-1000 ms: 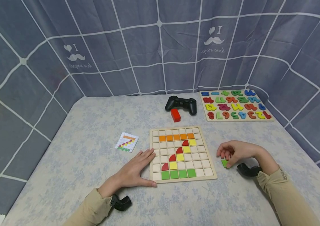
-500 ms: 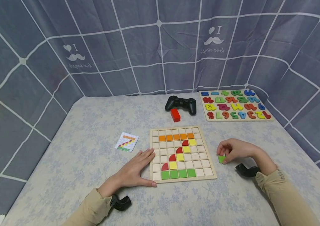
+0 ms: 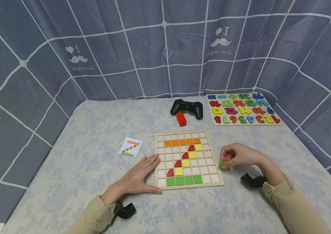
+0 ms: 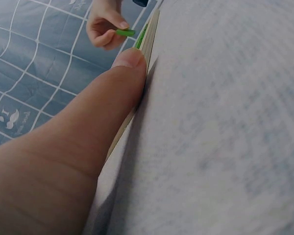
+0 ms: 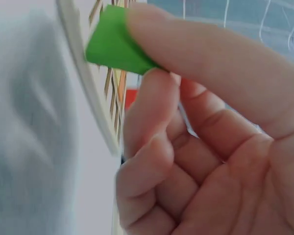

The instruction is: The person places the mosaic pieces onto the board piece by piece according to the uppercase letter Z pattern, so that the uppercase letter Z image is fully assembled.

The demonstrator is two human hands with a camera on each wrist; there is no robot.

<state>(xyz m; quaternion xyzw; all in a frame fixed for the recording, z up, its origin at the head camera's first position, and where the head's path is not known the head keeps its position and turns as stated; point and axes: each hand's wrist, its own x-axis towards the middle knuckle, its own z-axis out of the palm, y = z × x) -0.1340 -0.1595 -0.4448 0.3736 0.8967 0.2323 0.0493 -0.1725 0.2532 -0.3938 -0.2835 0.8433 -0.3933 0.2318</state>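
Observation:
Pinched between thumb and forefinger of my right hand (image 3: pixel 238 155) is a green square tile (image 5: pixel 110 41), held beside the right edge of a wooden grid board (image 3: pixel 219 175). My left hand (image 3: pixel 137 177) lies with its fingers spread, fingertips and thumb touching the board's left edge. On the board are a row of orange tiles (image 3: pixel 182 142), a diagonal of yellow tiles (image 3: pixel 186 163) with red quarter-round tiles (image 3: pixel 178 163) at their left, and a bottom row of green tiles (image 3: pixel 184 180). The left wrist view also shows the right hand (image 4: pixel 105 27) with the tile.
A small pattern card (image 3: pixel 131 147) lies left of the board. Behind the board are a red block (image 3: pixel 181 119) and a black game controller (image 3: pixel 187 108). A number puzzle board (image 3: pixel 243 110) lies at the back right. A grey tiled-pattern curtain (image 3: pixel 142 48) surrounds the table.
My right hand has moved left toward the board with the green tile, which has turned from face-up to nearly edge-on in the head view. The left hand stays put.

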